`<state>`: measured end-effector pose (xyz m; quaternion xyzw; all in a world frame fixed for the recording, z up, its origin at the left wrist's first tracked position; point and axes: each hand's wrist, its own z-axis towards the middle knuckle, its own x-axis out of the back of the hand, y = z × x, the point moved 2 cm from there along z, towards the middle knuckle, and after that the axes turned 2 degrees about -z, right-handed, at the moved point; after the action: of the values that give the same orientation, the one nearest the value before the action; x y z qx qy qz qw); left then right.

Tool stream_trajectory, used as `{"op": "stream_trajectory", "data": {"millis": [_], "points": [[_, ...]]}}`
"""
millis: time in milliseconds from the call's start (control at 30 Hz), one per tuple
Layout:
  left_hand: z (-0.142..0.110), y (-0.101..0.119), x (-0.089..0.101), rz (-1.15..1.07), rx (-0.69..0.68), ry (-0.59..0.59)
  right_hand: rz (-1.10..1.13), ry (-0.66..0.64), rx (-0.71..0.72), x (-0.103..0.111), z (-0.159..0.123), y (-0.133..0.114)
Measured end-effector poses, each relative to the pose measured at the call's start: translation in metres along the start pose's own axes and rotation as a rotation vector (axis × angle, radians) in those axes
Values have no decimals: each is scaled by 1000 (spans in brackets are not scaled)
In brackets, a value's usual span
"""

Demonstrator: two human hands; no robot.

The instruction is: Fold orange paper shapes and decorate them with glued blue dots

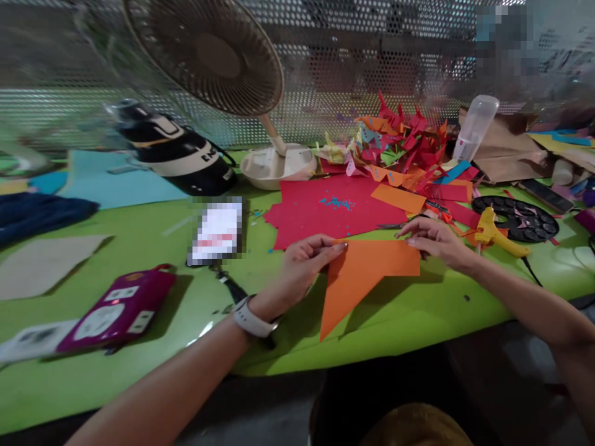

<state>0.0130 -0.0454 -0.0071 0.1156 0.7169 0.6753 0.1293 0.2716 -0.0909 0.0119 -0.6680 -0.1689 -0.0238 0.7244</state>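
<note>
An orange sheet of paper (360, 272), with a pointed flap hanging down at its left, is held up over the near part of the green table (186, 365). My left hand (309, 260) pinches its upper left corner between thumb and fingers. At the upper right corner, my right hand (432, 240) grips the paper with thumb and fingertips. Just beyond the paper lies a red sheet (302, 214) scattered with small blue bits (337, 202). Scissors (390, 226) rest at its right edge, partly hidden by my right hand.
A yellow glue gun (504, 238) and a black palette (534, 220) lie right. Behind are a heap of folded paper pieces (409, 142), a fan (223, 59) and a tilted black bottle (186, 161). A purple box-like device (118, 310) and a badge (216, 232) lie left.
</note>
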Motion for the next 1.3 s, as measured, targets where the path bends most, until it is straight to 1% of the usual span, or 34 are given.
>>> {"op": "stream_trajectory", "data": {"millis": [100,200,267,333,433,533,633,733,767,800,867,933,967,1000,1100,1133,1200,1300], "points": [[4,-4,0,96,51,-76,-135,-151,-82,1,5,6],[5,-8,2,260,58,-105,-282,-220,-93,2,7,10],[5,-10,2,389,26,-129,-426,-223,-64,2,7,9],[5,-12,1,506,-46,-147,-587,-218,-48,1,5,6],[6,-13,-1,653,-121,-139,-747,-229,-65,-2,5,3],[8,-15,0,740,-95,-135,-816,-243,-66,-5,5,3],[11,-15,2,833,-64,-169,-859,-241,-72,-5,6,4],[14,-16,5,935,-42,-211,-853,-238,-129,-1,5,3],[15,-15,7,970,-61,-221,-848,-234,-152,0,5,2],[15,-13,7,1007,-110,-233,-843,-232,-171,1,4,1],[14,-8,3,1100,-292,-259,-838,-230,-184,2,4,-1],[11,-2,-6,1221,-496,-307,-832,-228,-161,2,5,-2],[10,0,-13,1295,-569,-337,-831,-233,-144,1,6,-2],[9,1,-20,1374,-607,-376,-835,-238,-128,1,7,-1],[7,1,-40,1555,-620,-491,-860,-267,-111,1,10,5],[7,1,-45,1585,-618,-507,-865,-278,-112,2,12,6],[7,0,-52,1587,-615,-515,-875,-296,-109,3,14,8],[7,1,-57,1532,-624,-489,-933,-305,-105,3,14,5]]}}
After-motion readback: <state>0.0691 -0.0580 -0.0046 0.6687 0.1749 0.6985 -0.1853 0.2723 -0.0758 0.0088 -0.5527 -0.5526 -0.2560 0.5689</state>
